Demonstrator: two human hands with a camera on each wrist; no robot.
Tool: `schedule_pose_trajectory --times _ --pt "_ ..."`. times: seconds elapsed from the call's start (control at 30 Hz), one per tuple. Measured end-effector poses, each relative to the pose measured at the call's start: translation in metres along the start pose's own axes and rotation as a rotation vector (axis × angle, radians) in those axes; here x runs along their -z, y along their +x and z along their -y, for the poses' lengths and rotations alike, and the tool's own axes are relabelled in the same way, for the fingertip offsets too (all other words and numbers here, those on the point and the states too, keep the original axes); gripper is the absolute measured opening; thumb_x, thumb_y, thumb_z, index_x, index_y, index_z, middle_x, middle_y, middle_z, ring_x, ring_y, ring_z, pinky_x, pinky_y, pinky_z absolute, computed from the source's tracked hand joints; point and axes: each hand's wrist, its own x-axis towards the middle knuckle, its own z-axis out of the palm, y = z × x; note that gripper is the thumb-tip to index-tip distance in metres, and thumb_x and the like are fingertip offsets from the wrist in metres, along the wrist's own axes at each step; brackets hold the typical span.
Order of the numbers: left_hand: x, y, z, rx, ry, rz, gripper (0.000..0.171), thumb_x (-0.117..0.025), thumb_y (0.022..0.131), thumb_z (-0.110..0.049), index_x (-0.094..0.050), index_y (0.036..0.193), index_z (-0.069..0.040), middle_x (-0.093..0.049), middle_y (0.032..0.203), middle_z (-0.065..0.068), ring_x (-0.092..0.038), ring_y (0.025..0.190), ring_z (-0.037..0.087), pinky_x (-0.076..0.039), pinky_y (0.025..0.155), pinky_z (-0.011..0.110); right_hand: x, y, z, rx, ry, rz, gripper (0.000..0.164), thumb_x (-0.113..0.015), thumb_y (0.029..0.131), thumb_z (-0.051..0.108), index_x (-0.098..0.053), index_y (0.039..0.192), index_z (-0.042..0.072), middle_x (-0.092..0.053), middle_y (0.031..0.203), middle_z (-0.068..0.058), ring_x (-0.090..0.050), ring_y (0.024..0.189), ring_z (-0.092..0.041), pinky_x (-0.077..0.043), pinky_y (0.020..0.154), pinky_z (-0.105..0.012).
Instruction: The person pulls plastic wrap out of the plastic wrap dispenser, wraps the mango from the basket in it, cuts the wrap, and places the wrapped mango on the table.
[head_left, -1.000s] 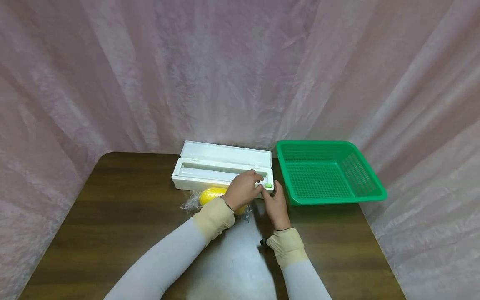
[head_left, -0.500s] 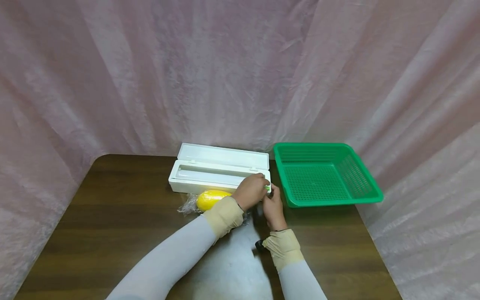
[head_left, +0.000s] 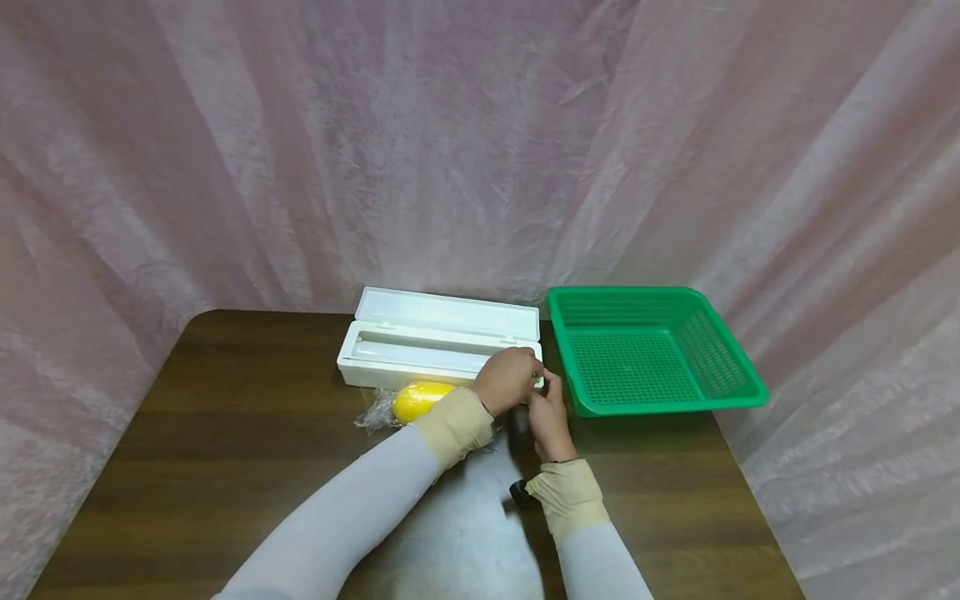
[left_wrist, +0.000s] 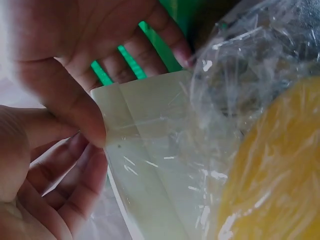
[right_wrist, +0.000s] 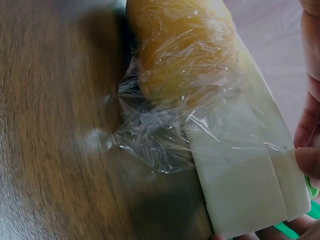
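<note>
A white cling film dispenser box (head_left: pixel 408 363) lies on the table with its lid (head_left: pixel 450 312) raised and a white roll inside. My left hand (head_left: pixel 510 377) reaches over its right end, fingers curled and pinching at the small green slide cutter (right_wrist: pixel 312 187), which they mostly hide. My right hand (head_left: pixel 549 421) holds that same end, thumb at the front edge and fingers (left_wrist: pixel 142 50) behind the end wall. Against the box's front lies a yellow oblong thing (head_left: pixel 420 402) wrapped in cling film (right_wrist: pixel 165 145), partly hidden by my left wrist.
A green plastic basket (head_left: pixel 652 408) stands just right of the box. Behind the brown wooden table (head_left: pixel 225 467) hangs a pink curtain (head_left: pixel 465 150). A pale shiny patch (head_left: pixel 450 533) shows between my forearms.
My left hand has shifted right and closed in over the green slide cutter. My right hand stays at the box's end, its fingers drawn closer to the left hand's. The yellow thing shows more.
</note>
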Motion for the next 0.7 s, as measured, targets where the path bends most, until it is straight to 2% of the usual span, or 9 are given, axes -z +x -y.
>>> schedule_pose_trajectory --times 0.13,0.37,0.53,0.7 --pt "0.001 0.000 0.003 -0.027 0.009 -0.012 0.015 -0.064 0.080 -0.004 -0.072 0.086 -0.014 -0.058 0.080 -0.003 -0.052 0.068 0.011 -0.044 0.062 0.025 0.001 0.002 0.001 0.001 0.015 -0.002 0.043 -0.058 0.089 0.012 -0.040 0.128 0.008 -0.041 0.129 -0.011 -0.042 0.104 -0.023 -0.037 0.082 -0.034" --pt "0.002 -0.006 0.007 -0.077 0.038 -0.062 0.014 -0.064 0.081 -0.003 -0.072 0.084 -0.014 -0.057 0.077 -0.003 -0.052 0.067 0.010 -0.045 0.063 0.025 -0.001 -0.001 0.004 0.000 0.025 0.017 0.045 -0.059 0.090 0.013 -0.039 0.129 0.005 -0.042 0.127 -0.014 -0.044 0.105 -0.025 -0.037 0.085 -0.037" --pt "0.001 -0.012 0.012 -0.070 -0.007 -0.067 0.015 -0.063 0.082 -0.001 -0.072 0.085 -0.013 -0.058 0.080 -0.002 -0.053 0.069 0.010 -0.045 0.064 0.026 -0.003 -0.002 0.002 -0.018 0.075 0.054 0.045 -0.060 0.091 0.011 -0.038 0.130 0.006 -0.045 0.126 -0.014 -0.047 0.105 -0.026 -0.038 0.086 -0.038" --pt "-0.001 -0.009 0.016 -0.070 -0.028 -0.059 0.016 -0.063 0.084 -0.002 -0.072 0.085 -0.015 -0.057 0.080 -0.004 -0.050 0.068 0.010 -0.044 0.064 0.025 -0.001 0.002 -0.002 -0.029 0.083 0.052 0.048 -0.061 0.090 0.013 -0.037 0.131 0.008 -0.047 0.127 -0.013 -0.047 0.108 -0.025 -0.037 0.088 -0.038"
